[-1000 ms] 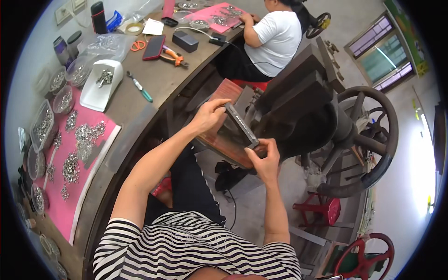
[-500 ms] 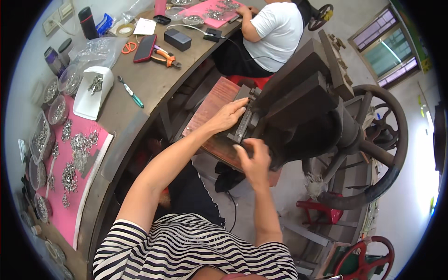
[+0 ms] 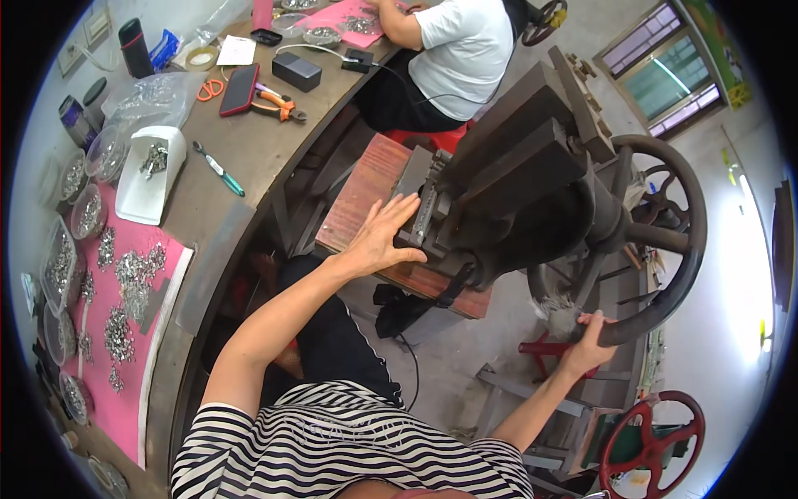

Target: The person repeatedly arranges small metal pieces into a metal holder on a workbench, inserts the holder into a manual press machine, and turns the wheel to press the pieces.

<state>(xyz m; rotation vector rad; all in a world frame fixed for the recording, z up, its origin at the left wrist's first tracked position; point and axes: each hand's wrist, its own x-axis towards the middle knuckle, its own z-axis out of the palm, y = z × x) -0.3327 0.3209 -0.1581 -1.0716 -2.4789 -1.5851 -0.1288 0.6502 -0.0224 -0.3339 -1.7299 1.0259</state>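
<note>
My left hand [image 3: 381, 235] lies open with its fingers spread beside a dark metal die block [image 3: 426, 214] in the bed of a hand press [image 3: 532, 166]. Its fingertips reach the block's near-left edge. My right hand [image 3: 590, 348] is closed round the lower rim of the press's large dark handwheel [image 3: 697, 249], next to a pale frayed wrapping [image 3: 562, 318]. Small details in the die are too fine to make out. The press stands on a reddish wooden board [image 3: 356, 200].
On the bench at left are a pink mat [image 3: 162, 287] with small metal parts, a white scoop [image 3: 141, 195], a toothbrush [image 3: 219, 170], pliers [image 3: 278, 106] and a phone [image 3: 238, 90]. A person in a white shirt [image 3: 465, 50] sits beyond. A red handwheel [image 3: 644, 441] stands at lower right.
My right hand has left the near end of the die and moved right, onto the handwheel's rim. My left hand has shifted slightly nearer, its fingers spreading. The whole view has shifted a little.
</note>
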